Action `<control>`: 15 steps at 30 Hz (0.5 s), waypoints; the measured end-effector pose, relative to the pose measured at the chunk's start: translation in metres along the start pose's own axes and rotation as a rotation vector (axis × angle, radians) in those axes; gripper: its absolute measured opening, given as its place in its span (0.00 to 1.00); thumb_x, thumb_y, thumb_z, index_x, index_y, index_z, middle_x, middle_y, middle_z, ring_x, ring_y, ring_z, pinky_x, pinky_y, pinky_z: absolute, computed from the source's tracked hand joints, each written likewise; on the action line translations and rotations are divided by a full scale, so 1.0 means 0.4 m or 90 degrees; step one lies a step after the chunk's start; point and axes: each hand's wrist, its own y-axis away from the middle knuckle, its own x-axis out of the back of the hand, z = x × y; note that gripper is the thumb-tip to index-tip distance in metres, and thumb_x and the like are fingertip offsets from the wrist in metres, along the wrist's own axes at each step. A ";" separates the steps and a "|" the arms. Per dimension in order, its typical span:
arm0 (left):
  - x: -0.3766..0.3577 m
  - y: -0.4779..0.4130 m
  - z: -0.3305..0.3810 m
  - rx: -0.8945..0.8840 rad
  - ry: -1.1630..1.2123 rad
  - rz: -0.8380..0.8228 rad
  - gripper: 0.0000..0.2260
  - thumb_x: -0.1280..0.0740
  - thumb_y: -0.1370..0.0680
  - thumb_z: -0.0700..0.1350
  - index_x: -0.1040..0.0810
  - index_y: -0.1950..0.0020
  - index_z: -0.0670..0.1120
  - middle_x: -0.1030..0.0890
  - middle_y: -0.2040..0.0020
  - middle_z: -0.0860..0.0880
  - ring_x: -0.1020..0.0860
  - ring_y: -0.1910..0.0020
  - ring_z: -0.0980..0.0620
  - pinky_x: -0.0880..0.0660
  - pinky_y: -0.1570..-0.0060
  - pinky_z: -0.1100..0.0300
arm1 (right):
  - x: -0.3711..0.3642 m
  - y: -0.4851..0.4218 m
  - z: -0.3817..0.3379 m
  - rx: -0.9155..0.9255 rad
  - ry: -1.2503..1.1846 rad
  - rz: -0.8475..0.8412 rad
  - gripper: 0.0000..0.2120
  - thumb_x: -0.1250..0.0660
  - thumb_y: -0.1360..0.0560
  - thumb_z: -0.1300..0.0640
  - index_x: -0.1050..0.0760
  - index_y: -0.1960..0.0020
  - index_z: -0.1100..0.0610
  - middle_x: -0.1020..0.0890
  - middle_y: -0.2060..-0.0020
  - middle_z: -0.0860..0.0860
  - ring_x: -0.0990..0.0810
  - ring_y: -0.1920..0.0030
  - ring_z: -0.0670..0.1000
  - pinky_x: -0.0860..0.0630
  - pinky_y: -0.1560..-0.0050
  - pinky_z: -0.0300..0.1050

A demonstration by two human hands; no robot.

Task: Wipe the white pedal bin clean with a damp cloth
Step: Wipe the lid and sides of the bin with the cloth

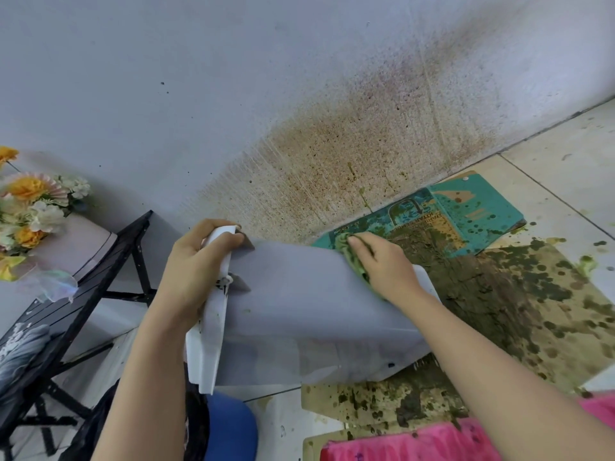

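The white pedal bin [299,314] lies tipped on its side above the floor, its open lid [213,314] hanging at the left. My left hand [196,264] grips the top edge of the lid end, fingers curled over it. My right hand [379,264] presses a green cloth [349,252] flat against the bin's upper far edge; most of the cloth is hidden under the palm.
Stained cardboard [515,301] and a teal printed sheet [472,207] cover the tiled floor at right. The wall [332,154] behind is spattered brown. A black folding rack [83,294] with flowers [30,201] stands left. A blue object [233,427] and a pink one [416,444] lie near me.
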 end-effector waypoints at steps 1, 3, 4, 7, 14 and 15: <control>-0.004 -0.005 0.003 -0.002 0.001 -0.004 0.13 0.30 0.32 0.54 0.16 0.51 0.51 0.15 0.53 0.51 0.18 0.56 0.53 0.23 0.67 0.65 | 0.014 0.012 0.030 -0.009 -0.004 0.013 0.16 0.45 0.17 0.45 0.22 0.43 0.52 0.19 0.55 0.47 0.21 0.55 0.50 0.25 0.58 0.48; -0.011 -0.012 0.007 -0.006 0.007 -0.011 0.11 0.30 0.31 0.52 0.16 0.51 0.51 0.15 0.54 0.53 0.18 0.57 0.55 0.24 0.68 0.67 | 0.046 0.040 0.089 -0.041 -0.010 0.036 0.18 0.45 0.17 0.44 0.22 0.38 0.52 0.18 0.49 0.46 0.21 0.50 0.49 0.24 0.54 0.48; -0.011 -0.015 0.008 -0.010 0.005 -0.013 0.11 0.30 0.31 0.52 0.16 0.51 0.50 0.15 0.54 0.53 0.18 0.57 0.55 0.24 0.68 0.67 | 0.061 0.056 0.119 -0.066 -0.018 0.052 0.18 0.45 0.17 0.44 0.23 0.37 0.52 0.18 0.46 0.47 0.21 0.48 0.49 0.24 0.52 0.47; -0.013 -0.018 0.006 -0.021 -0.005 -0.008 0.11 0.31 0.30 0.52 0.16 0.51 0.51 0.14 0.54 0.54 0.18 0.57 0.56 0.24 0.68 0.69 | 0.092 0.113 0.192 -0.162 -0.098 0.130 0.18 0.42 0.18 0.47 0.24 0.34 0.54 0.20 0.40 0.49 0.23 0.41 0.50 0.29 0.46 0.42; -0.021 -0.026 0.013 -0.032 -0.050 -0.010 0.15 0.30 0.33 0.58 0.17 0.50 0.55 0.15 0.55 0.55 0.17 0.59 0.58 0.24 0.64 0.64 | 0.074 0.249 0.188 -0.162 -0.188 0.232 0.21 0.31 0.26 0.46 0.23 0.34 0.50 0.23 0.38 0.41 0.26 0.36 0.44 0.29 0.36 0.43; -0.025 -0.028 0.015 -0.031 -0.054 -0.011 0.15 0.31 0.33 0.58 0.17 0.51 0.55 0.15 0.56 0.55 0.17 0.59 0.58 0.24 0.66 0.65 | 0.073 0.264 0.186 -0.147 -0.153 0.251 0.19 0.31 0.25 0.50 0.23 0.35 0.53 0.22 0.38 0.43 0.26 0.35 0.47 0.30 0.34 0.45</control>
